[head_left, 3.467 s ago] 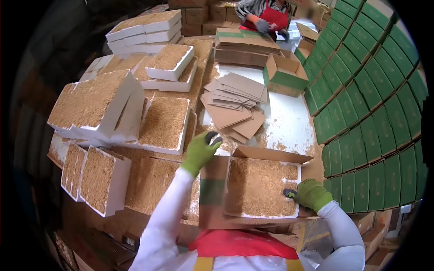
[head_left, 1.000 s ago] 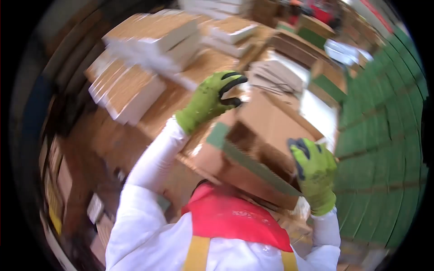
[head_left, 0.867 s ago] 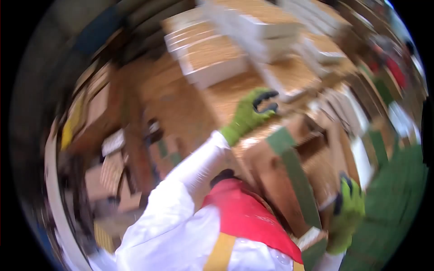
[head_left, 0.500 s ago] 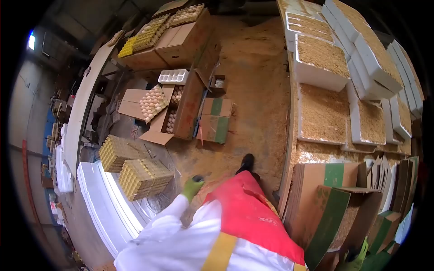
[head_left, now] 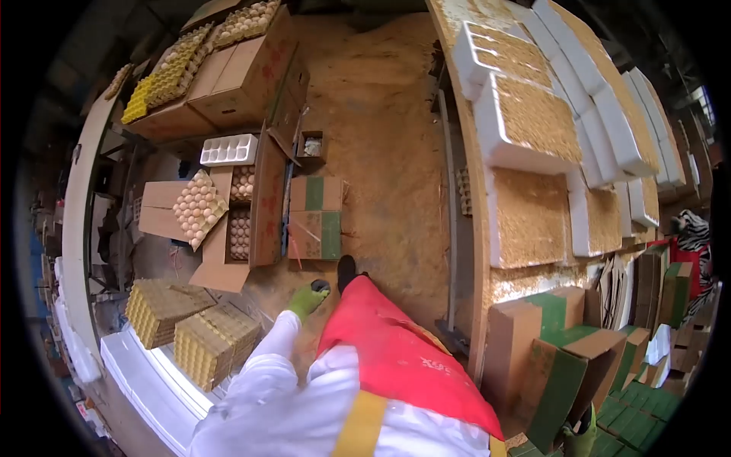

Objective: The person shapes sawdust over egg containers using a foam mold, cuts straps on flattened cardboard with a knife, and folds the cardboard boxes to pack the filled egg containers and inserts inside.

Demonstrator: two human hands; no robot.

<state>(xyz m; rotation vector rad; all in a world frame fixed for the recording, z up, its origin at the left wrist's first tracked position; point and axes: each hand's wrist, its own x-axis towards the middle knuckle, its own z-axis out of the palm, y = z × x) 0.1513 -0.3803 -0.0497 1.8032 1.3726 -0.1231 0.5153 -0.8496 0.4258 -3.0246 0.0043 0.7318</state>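
My left hand (head_left: 308,299), in a green glove with dark fingertips, hangs in front of me above the floor. Its fingers are curled in and nothing shows in them. At the dim lower right edge, my right hand (head_left: 582,436), also gloved in green, is beside the lower part of an open cardboard box (head_left: 554,373) with green tape. Its fingers are partly hidden, so I cannot tell whether it grips the cardboard. Two strapped stacks of yellow egg trays (head_left: 217,343) stand left of my left arm. A closed green-taped carton (head_left: 314,221) lies on the floor ahead.
White foam boxes (head_left: 529,217) topped with sawdust-like material stand on the right-hand table. At left, an open carton (head_left: 266,202) holds eggs, with a filled egg tray (head_left: 199,207) on its flap. Large cartons (head_left: 244,72) carry more trays. A brown-dusted floor (head_left: 373,137) runs between.
The view has swung to the right and moved forward, so the left-side cartons and trays sit further left. My left hand appears slightly higher and further left; green-taped boxes now show at lower right.
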